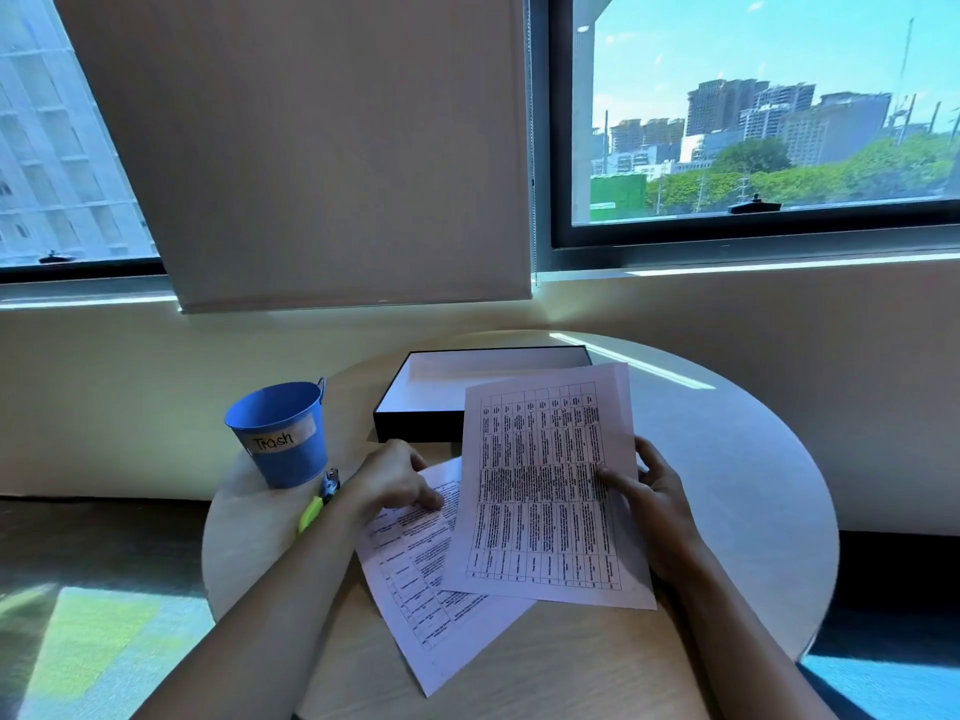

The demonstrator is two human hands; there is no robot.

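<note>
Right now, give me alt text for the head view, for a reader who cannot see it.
A person's right hand holds a printed sheet of tables over a round table, while the left hand touches a second printed sheet lying flat. A blue bucket labelled Trash, a yellow-green tool and an open black box sit behind, below two windows.

Worn on the head; looked forward and down from close above the round table (pixel 727 485). Filled the lower half with that tabletop. Caught the left hand (pixel 387 483) and right hand (pixel 657 493) near mid-frame at the raised sheet (pixel 545 485). Faced the wall (pixel 727 314), blind (pixel 322 148) and window (pixel 753 122) beyond. Bowed straight edges through the wide lens.
</note>
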